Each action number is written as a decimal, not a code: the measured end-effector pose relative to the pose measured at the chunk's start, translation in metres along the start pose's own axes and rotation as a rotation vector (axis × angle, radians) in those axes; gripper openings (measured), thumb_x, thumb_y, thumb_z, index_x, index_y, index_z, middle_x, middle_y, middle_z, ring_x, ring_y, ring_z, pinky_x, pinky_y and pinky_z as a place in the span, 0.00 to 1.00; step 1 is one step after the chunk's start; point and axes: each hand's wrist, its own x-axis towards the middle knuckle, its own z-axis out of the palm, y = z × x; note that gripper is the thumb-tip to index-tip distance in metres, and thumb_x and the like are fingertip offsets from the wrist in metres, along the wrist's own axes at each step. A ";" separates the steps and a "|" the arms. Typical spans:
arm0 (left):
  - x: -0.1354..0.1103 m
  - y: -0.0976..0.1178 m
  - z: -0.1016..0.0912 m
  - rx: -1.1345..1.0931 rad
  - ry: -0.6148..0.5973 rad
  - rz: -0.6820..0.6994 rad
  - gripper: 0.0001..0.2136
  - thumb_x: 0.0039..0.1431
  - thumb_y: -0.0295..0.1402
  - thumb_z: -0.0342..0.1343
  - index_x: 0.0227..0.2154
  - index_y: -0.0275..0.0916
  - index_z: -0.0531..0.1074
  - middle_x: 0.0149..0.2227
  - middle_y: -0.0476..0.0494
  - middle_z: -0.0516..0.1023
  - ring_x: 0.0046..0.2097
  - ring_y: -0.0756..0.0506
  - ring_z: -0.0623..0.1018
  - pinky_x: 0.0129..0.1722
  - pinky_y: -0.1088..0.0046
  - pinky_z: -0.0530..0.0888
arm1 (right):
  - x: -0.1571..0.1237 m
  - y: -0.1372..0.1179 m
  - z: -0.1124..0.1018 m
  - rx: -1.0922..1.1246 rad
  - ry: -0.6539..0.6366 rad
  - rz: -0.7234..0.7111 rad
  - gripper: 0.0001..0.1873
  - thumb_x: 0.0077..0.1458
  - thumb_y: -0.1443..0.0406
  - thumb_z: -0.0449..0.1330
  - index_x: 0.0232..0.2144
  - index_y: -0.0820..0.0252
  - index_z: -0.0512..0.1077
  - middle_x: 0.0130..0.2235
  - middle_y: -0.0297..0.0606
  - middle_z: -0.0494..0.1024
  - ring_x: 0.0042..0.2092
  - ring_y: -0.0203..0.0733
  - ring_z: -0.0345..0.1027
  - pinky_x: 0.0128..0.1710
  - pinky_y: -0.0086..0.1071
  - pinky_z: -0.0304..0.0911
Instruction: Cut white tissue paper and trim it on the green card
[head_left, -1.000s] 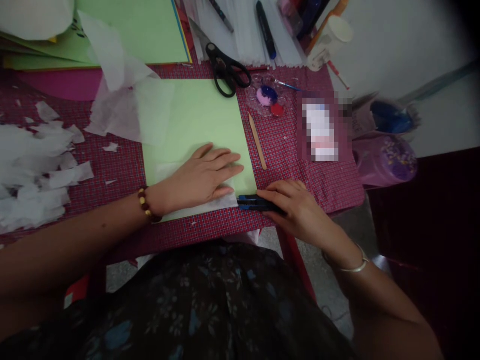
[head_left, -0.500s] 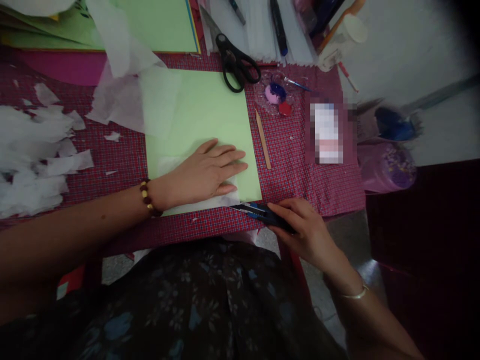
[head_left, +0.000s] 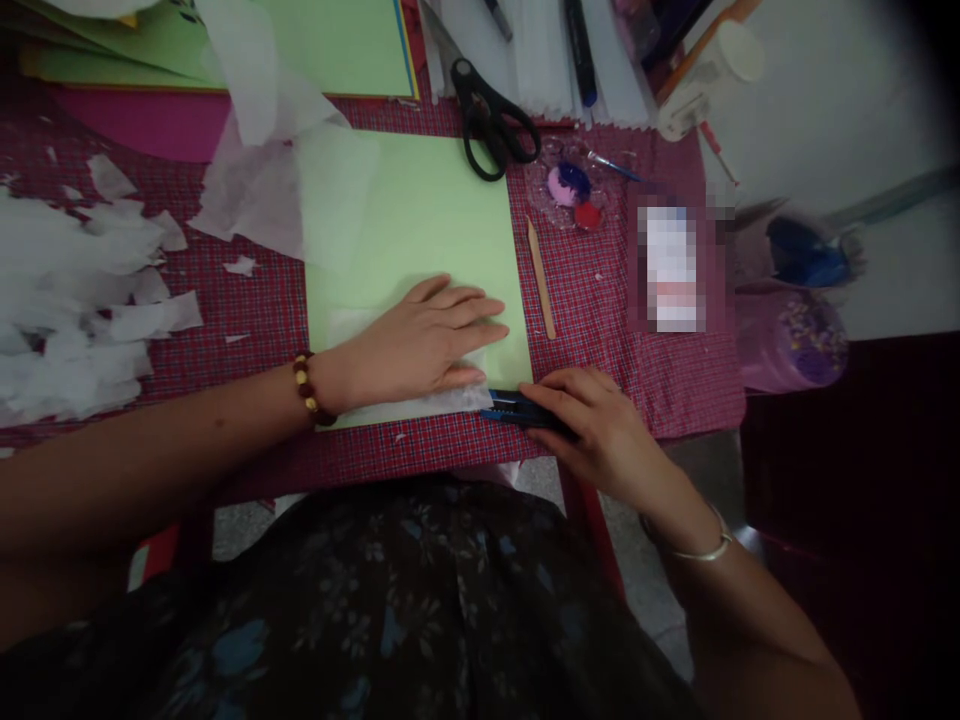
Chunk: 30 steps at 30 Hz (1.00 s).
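Observation:
My left hand (head_left: 427, 340) lies flat with its fingers stretched out, pressing a strip of thin white paper (head_left: 405, 402) onto a light green sheet (head_left: 435, 210). The strip runs along the sheet's near edge, and part of it is hidden under the hand. My right hand (head_left: 589, 415) grips a dark blue-and-black box cutter (head_left: 517, 408). The cutter's front end meets the right end of the white strip, by the sheet's near right corner. Its blade cannot be made out clearly. A larger piece of translucent white paper (head_left: 255, 190) overlaps the green sheet's upper left corner.
Torn white paper scraps (head_left: 75, 310) are heaped at left. Black-handled scissors (head_left: 495, 125) touch the sheet's top right corner. A wooden stick (head_left: 540, 280) lies right of it, below a clear paint palette (head_left: 562, 185). Jars (head_left: 795, 335) stand at the table's right edge.
The box cutter has moved slightly up against the strip's end, its blade less visible than before. My left hand stays flat on the paper. The whole view has shifted a little.

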 end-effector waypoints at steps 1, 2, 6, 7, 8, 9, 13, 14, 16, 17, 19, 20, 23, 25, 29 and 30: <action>0.000 0.000 0.000 -0.006 -0.001 -0.002 0.23 0.67 0.45 0.49 0.61 0.43 0.64 0.66 0.39 0.62 0.66 0.37 0.61 0.66 0.51 0.52 | -0.003 -0.002 0.001 0.006 0.001 0.004 0.22 0.61 0.64 0.60 0.58 0.56 0.66 0.47 0.46 0.74 0.48 0.51 0.68 0.46 0.47 0.67; 0.000 0.000 0.000 -0.016 0.000 -0.004 0.23 0.66 0.44 0.51 0.62 0.43 0.64 0.66 0.39 0.62 0.66 0.37 0.61 0.66 0.50 0.52 | -0.007 -0.004 0.002 0.014 0.004 0.013 0.23 0.61 0.64 0.60 0.58 0.55 0.66 0.47 0.46 0.74 0.48 0.51 0.68 0.46 0.47 0.67; -0.001 0.002 0.002 -0.060 0.011 -0.016 0.24 0.64 0.42 0.55 0.61 0.44 0.64 0.66 0.39 0.63 0.66 0.36 0.61 0.66 0.51 0.51 | -0.024 -0.013 0.006 0.051 0.016 0.065 0.24 0.61 0.65 0.60 0.60 0.56 0.64 0.46 0.46 0.73 0.46 0.49 0.68 0.44 0.46 0.67; -0.001 0.002 0.003 -0.067 0.014 -0.018 0.24 0.64 0.42 0.55 0.61 0.44 0.65 0.66 0.40 0.63 0.66 0.36 0.61 0.66 0.51 0.51 | -0.027 -0.014 0.006 0.055 0.022 0.070 0.25 0.61 0.65 0.60 0.60 0.56 0.64 0.46 0.45 0.73 0.46 0.49 0.67 0.44 0.46 0.68; -0.001 0.002 0.004 -0.072 0.014 -0.020 0.24 0.64 0.42 0.54 0.61 0.44 0.65 0.66 0.40 0.62 0.66 0.36 0.61 0.66 0.51 0.51 | -0.029 -0.015 0.007 0.056 0.030 0.073 0.25 0.61 0.65 0.60 0.60 0.56 0.64 0.46 0.45 0.73 0.45 0.49 0.67 0.44 0.46 0.68; 0.000 0.000 0.003 -0.079 0.016 -0.021 0.24 0.64 0.43 0.54 0.61 0.44 0.65 0.66 0.40 0.62 0.66 0.36 0.61 0.66 0.50 0.51 | -0.030 -0.015 0.007 0.056 0.034 0.077 0.25 0.61 0.65 0.60 0.60 0.56 0.64 0.46 0.45 0.73 0.46 0.49 0.67 0.44 0.46 0.68; 0.003 -0.011 -0.013 -0.250 -0.014 -0.025 0.23 0.69 0.49 0.42 0.57 0.42 0.69 0.63 0.42 0.68 0.64 0.39 0.66 0.65 0.54 0.56 | -0.029 -0.014 0.008 0.061 0.029 0.090 0.23 0.61 0.65 0.60 0.58 0.55 0.65 0.47 0.45 0.72 0.47 0.49 0.67 0.45 0.47 0.68; 0.001 -0.013 -0.020 -0.318 -0.021 -0.040 0.24 0.70 0.48 0.37 0.57 0.42 0.69 0.61 0.43 0.70 0.62 0.41 0.68 0.64 0.56 0.60 | -0.029 -0.014 0.008 0.062 0.028 0.090 0.23 0.61 0.65 0.60 0.58 0.54 0.65 0.47 0.45 0.73 0.47 0.49 0.67 0.45 0.47 0.68; -0.007 -0.014 -0.032 -0.407 -0.019 -0.076 0.26 0.72 0.46 0.30 0.59 0.42 0.67 0.60 0.45 0.72 0.60 0.43 0.71 0.60 0.61 0.66 | -0.027 -0.014 0.008 0.067 0.038 0.087 0.23 0.61 0.65 0.60 0.58 0.54 0.65 0.47 0.45 0.73 0.47 0.49 0.67 0.45 0.47 0.68; -0.014 -0.012 -0.036 -0.409 -0.014 -0.083 0.26 0.72 0.46 0.30 0.60 0.42 0.66 0.60 0.44 0.72 0.60 0.42 0.71 0.59 0.61 0.66 | -0.027 -0.013 0.008 0.070 0.047 0.086 0.23 0.61 0.65 0.60 0.58 0.54 0.65 0.46 0.45 0.73 0.46 0.49 0.68 0.44 0.47 0.68; -0.029 -0.004 -0.038 -0.330 -0.029 -0.067 0.27 0.70 0.50 0.37 0.62 0.42 0.63 0.62 0.40 0.69 0.62 0.39 0.68 0.62 0.57 0.63 | -0.026 -0.014 0.009 0.073 0.065 0.088 0.23 0.61 0.65 0.61 0.58 0.55 0.66 0.46 0.45 0.73 0.45 0.49 0.68 0.43 0.46 0.68; -0.037 0.001 -0.036 -0.266 -0.045 -0.051 0.28 0.67 0.52 0.41 0.63 0.42 0.62 0.64 0.38 0.66 0.64 0.37 0.66 0.64 0.54 0.60 | -0.026 -0.014 0.009 0.072 0.074 0.090 0.23 0.60 0.65 0.61 0.57 0.55 0.66 0.45 0.45 0.73 0.45 0.49 0.68 0.43 0.46 0.68; -0.055 0.015 -0.023 -0.086 -0.089 -0.035 0.34 0.62 0.56 0.49 0.65 0.41 0.58 0.67 0.33 0.59 0.67 0.33 0.60 0.66 0.47 0.50 | -0.024 -0.016 0.009 0.065 0.081 0.103 0.22 0.60 0.65 0.61 0.57 0.55 0.66 0.45 0.45 0.73 0.46 0.49 0.68 0.44 0.47 0.69; -0.059 0.019 -0.016 -0.032 -0.092 -0.053 0.32 0.64 0.53 0.49 0.66 0.41 0.58 0.68 0.33 0.59 0.67 0.33 0.59 0.66 0.47 0.50 | -0.023 -0.016 0.009 0.059 0.082 0.110 0.22 0.61 0.65 0.60 0.57 0.55 0.67 0.46 0.46 0.73 0.47 0.50 0.68 0.45 0.48 0.69; -0.058 0.016 -0.008 0.000 -0.029 -0.115 0.27 0.67 0.47 0.47 0.64 0.40 0.60 0.67 0.34 0.60 0.67 0.34 0.60 0.66 0.49 0.54 | -0.019 -0.016 0.009 0.030 0.089 0.103 0.21 0.61 0.65 0.61 0.56 0.55 0.67 0.46 0.45 0.73 0.46 0.50 0.68 0.45 0.48 0.69; -0.058 0.015 -0.007 0.004 -0.010 -0.125 0.26 0.67 0.46 0.48 0.63 0.39 0.61 0.67 0.35 0.60 0.67 0.34 0.60 0.66 0.49 0.54 | -0.019 -0.015 0.008 0.024 0.088 0.100 0.21 0.61 0.65 0.61 0.56 0.55 0.67 0.45 0.45 0.73 0.46 0.50 0.68 0.45 0.48 0.69</action>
